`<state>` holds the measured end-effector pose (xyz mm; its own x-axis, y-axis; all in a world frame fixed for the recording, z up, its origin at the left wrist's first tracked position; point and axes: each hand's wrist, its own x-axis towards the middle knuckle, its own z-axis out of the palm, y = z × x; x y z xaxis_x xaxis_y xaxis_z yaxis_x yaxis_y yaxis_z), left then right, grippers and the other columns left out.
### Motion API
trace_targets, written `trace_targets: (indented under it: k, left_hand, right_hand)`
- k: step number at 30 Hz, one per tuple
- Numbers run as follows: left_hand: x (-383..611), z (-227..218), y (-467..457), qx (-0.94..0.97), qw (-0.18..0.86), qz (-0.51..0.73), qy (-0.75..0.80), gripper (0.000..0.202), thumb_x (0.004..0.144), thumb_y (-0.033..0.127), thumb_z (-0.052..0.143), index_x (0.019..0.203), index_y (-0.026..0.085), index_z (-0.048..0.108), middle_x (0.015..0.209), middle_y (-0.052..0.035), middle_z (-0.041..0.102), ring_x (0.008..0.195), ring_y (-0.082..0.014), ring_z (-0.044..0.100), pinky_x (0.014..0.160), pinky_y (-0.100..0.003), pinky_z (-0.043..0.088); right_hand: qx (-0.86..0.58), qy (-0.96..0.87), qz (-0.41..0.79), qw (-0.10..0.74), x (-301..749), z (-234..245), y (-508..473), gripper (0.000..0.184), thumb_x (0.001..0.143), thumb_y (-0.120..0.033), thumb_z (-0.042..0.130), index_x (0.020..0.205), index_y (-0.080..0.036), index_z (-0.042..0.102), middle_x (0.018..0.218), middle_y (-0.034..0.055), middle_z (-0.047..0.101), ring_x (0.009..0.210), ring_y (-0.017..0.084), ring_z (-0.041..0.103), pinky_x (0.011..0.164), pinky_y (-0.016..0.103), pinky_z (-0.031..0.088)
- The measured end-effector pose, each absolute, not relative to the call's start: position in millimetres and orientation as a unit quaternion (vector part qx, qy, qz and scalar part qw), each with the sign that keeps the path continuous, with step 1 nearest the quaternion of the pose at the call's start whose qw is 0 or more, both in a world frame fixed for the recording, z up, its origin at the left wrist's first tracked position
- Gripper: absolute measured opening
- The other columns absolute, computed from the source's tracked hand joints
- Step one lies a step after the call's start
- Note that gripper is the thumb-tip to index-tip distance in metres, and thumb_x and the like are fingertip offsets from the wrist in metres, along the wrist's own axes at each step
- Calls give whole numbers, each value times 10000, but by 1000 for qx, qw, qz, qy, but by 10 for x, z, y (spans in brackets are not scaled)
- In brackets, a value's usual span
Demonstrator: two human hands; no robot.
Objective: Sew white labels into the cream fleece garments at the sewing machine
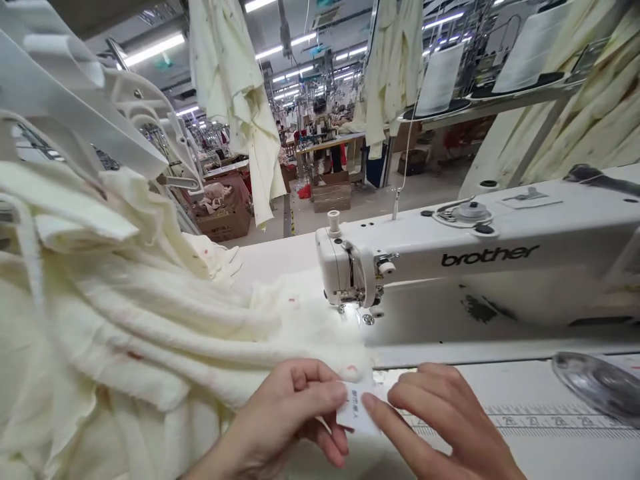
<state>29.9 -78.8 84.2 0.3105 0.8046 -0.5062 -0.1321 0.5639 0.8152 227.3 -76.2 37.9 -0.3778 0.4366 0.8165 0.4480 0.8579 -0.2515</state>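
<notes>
**Two bare hands meet at one small white rectangular label**

The left hand [293, 410] pinches the small white rectangular label [356, 415], printed with dark characters, between thumb and fingers. The right hand [445, 420] sets a fingertip at the label's right edge; whether it grips there, I cannot tell.

Just beyond and to the left of the grip, soft cream fabric with small reddish marks [150, 320] lies in heavy folds, reaching toward the lit needle area of a white sewing machine lettered "brother" [420, 250]. Right of the grip runs a printed measuring scale with dark numerals [530, 419], a clear oval plastic piece [595, 387] near it. Farther beyond, to the right, stand two white thread cones [440, 80]; to the left, pale cream cloth [240, 100] hangs.
</notes>
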Motion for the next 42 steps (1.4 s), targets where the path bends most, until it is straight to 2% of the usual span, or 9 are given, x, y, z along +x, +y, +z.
trace_targets:
  k: [3, 6, 9, 11, 26, 30, 35, 39, 42]
  left_hand:
    - [331, 806, -816, 364, 690, 348, 520, 451, 632, 485, 794, 703, 118, 542, 513, -17, 585, 416, -68, 520, 443, -161, 445]
    - [366, 787, -855, 395, 634, 381, 545, 424, 666, 482, 775, 720, 123, 558, 553, -5, 586, 487, -83, 563, 500, -177, 484]
    - [402, 753, -884, 397, 606, 400, 562, 418, 663, 486, 773, 727, 127, 570, 579, 2, 578, 520, -97, 581, 521, -195, 503]
    - [420, 722, -895, 392, 605, 401, 565, 423, 664, 493, 769, 731, 125, 570, 585, 4, 576, 522, -98, 583, 523, -197, 509]
    - [427, 765, -825, 449, 587, 317, 594, 340, 737, 451, 688, 745, 130, 578, 574, -13, 599, 543, -106, 573, 544, -202, 490]
    - [378, 946, -572, 634, 394, 256, 614, 214, 826, 353, 570, 743, 158, 602, 624, -21, 622, 579, -129, 585, 561, -220, 450]
    - [335, 748, -82, 773, 174, 74, 606, 136, 839, 148, 474, 716, 174, 526, 691, -32, 613, 618, -169, 558, 575, -267, 389]
    - [253, 288, 104, 800, 171, 47, 574, 135, 809, 73, 467, 736, 185, 446, 783, -35, 579, 677, -169, 539, 621, -274, 410]
    - [182, 101, 117, 801, 160, 72, 572, 136, 858, 93, 399, 769, 195, 408, 829, -39, 544, 708, -169, 516, 647, -287, 425]
  right_hand:
    - [-325, -805, 72, 492, 2231, 321, -763, 322, 933, -109, 454, 1189, -264, 575, 976, 52, 607, 921, 162, 590, 834, 293, 478]
    - [-371, -735, 315, 472, 2209, 292, -727, 273, 970, -215, 442, 1233, -255, 503, 996, 49, 606, 876, 134, 616, 734, 199, 521]
    - [-342, -641, 549, 413, 2179, 298, -700, 188, 970, -376, 464, 1009, -220, 560, 846, 13, 603, 762, 130, 617, 665, 189, 523]
    - [-344, -608, 597, 395, 2149, 309, -702, 264, 946, -438, 494, 848, -204, 568, 764, -5, 572, 718, 129, 593, 651, 196, 500]
    - [-433, -597, 551, 391, 2127, 274, -762, 359, 940, -495, 458, 732, -210, 520, 686, -25, 495, 658, 125, 495, 623, 220, 404]
    - [-433, -707, 367, 422, 2130, 20, -772, 156, 969, -334, 463, 1038, -228, 554, 916, 7, 592, 827, 135, 570, 716, 214, 463]
    - [-369, -858, 18, 356, 2112, -527, -847, 274, 929, -118, 425, 1169, -145, 555, 1274, 118, 545, 1203, 265, 476, 929, 371, 415]
    - [-352, -866, 8, 354, 2151, -708, -857, 219, 922, -86, 410, 1042, -144, 584, 1263, 104, 554, 1228, 259, 451, 1000, 396, 345]
    - [-373, -843, 73, 380, 2123, -622, -785, 179, 951, -128, 395, 889, -168, 558, 1071, 92, 591, 1047, 237, 533, 884, 377, 402]
